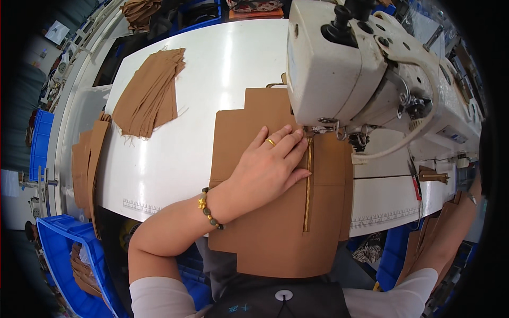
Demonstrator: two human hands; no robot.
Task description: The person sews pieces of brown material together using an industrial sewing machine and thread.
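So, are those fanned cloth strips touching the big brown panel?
Apart: in the head view, white tabletop shows between the cloth strips and the brown panel.

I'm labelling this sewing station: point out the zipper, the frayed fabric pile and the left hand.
Zipper [308, 201]: head view, middle of its teeth.
Frayed fabric pile [149, 94]: head view, its upper surface.
Left hand [268, 161]: head view, its back.

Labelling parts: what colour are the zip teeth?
Gold-coloured zip teeth; best seen in the head view.
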